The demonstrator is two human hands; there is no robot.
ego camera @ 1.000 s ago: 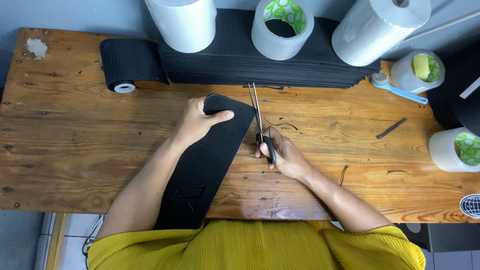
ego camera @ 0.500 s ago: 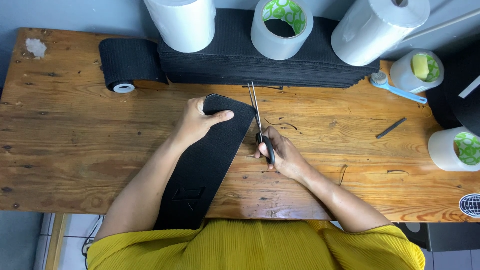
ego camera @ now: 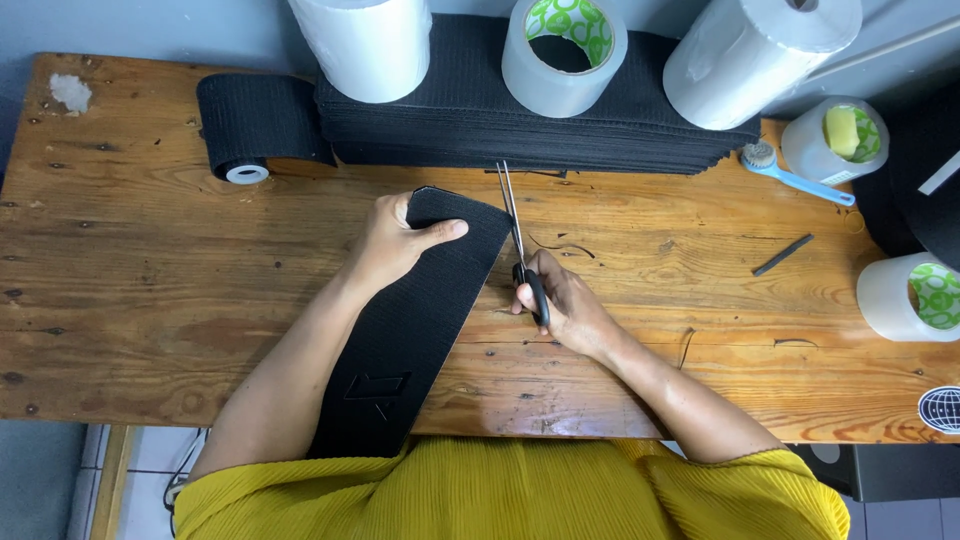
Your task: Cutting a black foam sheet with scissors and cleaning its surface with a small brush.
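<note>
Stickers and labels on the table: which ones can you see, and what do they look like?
Round sticker: front right corner of the wooden table, dark with a white globe pattern.
Tape roll: back middle, on the black fabric stack, white with a green-and-white patterned core.
Tape roll at right edge: white, same green-patterned core.

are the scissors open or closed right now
Nearly closed. The scissors in the right hand show two thin blades side by side with only a sliver between them, tips by the black stack.
</note>
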